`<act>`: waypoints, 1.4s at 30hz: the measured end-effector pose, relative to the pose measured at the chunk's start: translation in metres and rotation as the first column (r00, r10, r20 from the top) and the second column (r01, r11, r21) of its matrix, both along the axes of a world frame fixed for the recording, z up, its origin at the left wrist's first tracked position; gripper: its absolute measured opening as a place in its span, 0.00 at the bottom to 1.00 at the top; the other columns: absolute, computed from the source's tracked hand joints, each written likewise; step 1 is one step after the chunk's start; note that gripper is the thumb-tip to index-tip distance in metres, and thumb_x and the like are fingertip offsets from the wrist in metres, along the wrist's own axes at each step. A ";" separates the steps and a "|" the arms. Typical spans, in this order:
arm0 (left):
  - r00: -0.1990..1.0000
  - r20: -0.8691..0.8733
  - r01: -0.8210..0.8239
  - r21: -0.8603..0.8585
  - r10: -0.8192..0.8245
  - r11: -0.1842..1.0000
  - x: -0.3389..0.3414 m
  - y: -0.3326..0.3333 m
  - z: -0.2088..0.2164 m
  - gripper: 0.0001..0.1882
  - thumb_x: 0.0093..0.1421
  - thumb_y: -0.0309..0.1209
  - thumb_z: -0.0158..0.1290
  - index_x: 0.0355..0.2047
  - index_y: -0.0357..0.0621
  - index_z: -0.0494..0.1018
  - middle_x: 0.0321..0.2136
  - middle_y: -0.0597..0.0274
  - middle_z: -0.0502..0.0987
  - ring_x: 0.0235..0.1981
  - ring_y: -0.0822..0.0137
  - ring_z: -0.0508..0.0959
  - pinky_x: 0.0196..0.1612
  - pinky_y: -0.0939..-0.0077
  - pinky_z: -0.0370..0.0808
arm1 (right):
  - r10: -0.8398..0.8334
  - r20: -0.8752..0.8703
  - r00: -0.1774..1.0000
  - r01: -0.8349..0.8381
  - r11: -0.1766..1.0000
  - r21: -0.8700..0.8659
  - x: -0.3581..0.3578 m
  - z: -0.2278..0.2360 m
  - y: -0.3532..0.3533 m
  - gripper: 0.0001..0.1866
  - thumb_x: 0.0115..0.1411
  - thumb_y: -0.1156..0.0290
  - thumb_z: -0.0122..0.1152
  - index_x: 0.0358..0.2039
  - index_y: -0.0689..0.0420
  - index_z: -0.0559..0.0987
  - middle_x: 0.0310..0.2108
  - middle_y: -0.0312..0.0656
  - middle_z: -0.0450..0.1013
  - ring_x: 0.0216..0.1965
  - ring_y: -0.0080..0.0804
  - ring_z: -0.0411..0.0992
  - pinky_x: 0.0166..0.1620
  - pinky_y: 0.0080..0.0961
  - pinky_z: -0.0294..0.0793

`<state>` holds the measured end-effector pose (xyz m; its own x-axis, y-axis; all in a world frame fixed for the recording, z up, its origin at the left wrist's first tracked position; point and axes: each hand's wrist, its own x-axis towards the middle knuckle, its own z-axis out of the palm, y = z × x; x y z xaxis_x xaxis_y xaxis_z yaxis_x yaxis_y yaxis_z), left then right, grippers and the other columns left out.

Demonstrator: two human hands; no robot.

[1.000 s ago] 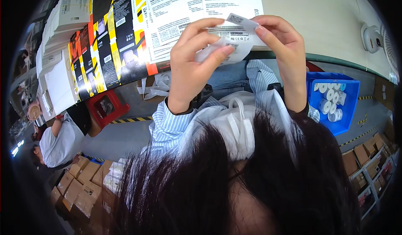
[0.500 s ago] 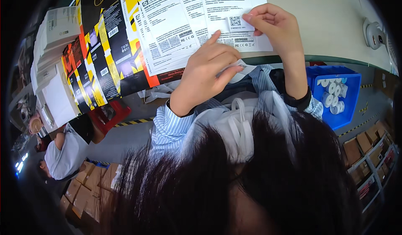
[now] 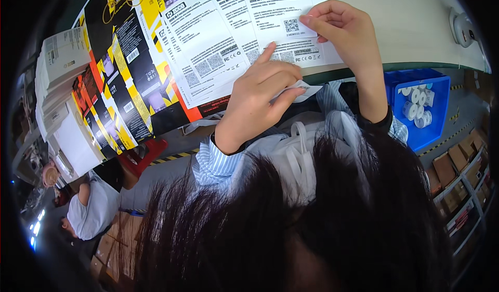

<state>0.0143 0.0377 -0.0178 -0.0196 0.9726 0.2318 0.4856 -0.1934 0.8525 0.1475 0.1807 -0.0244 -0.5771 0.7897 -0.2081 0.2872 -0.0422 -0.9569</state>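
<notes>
Overlapping white printed sheets [image 3: 197, 37] lie on the table in front of me. On the rightmost sheet [image 3: 265, 15] is a small white label [image 3: 292, 28] with a square code. My right hand [image 3: 347, 34] has its thumb and index finger closed at the label's right edge. Below it, my left hand [image 3: 260, 99] rests its stretched index fingertip on the sheets. Between that hand's thumb and curled fingers is a strip of white label backing [image 3: 306, 92], partly hidden by the hand.
Under the sheets lie black and yellow printed cardboard sheets [image 3: 136, 79]. White paper stacks [image 3: 60, 63] stand at the far left. A blue bin [image 3: 434, 120] with label rolls is at the right, and a round grey device [image 3: 462, 32] at the table's far right. Another person [image 3: 93, 209] is lower left.
The label now looks flatter against the sheet, with the right thumb and finger still at its edge. My left hand keeps hold of the backing strip. The whole view has turned slightly.
</notes>
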 end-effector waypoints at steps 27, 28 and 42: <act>0.998 0.020 -0.060 -0.091 0.062 0.994 0.004 -0.002 0.004 0.02 0.48 0.21 0.55 0.24 0.37 0.73 0.27 0.60 0.78 0.36 0.63 0.79 0.59 0.55 0.59 | -0.440 0.292 0.849 0.036 0.599 0.800 -0.003 -0.010 -0.009 0.21 0.50 0.58 0.65 0.36 0.57 0.67 0.27 0.41 0.70 0.23 0.33 0.70 0.27 0.24 0.70; 0.998 0.023 -0.053 -0.097 0.056 0.994 0.004 -0.003 0.003 0.02 0.48 0.21 0.55 0.24 0.37 0.73 0.27 0.60 0.78 0.36 0.63 0.79 0.59 0.55 0.59 | -0.416 0.241 0.877 0.140 0.700 0.700 -0.003 -0.008 -0.009 0.18 0.52 0.62 0.62 0.37 0.57 0.67 0.29 0.42 0.70 0.26 0.33 0.71 0.30 0.24 0.70; 0.881 0.303 -0.343 -0.122 0.364 0.931 -0.007 -0.023 0.038 0.04 0.51 0.23 0.56 0.27 0.36 0.74 0.22 0.60 0.76 0.24 0.71 0.75 0.28 0.82 0.70 | 0.075 0.455 0.887 -0.434 0.469 0.769 0.027 0.003 0.007 0.26 0.58 0.70 0.50 0.58 0.47 0.61 0.60 0.36 0.57 0.63 0.41 0.51 0.63 0.48 0.36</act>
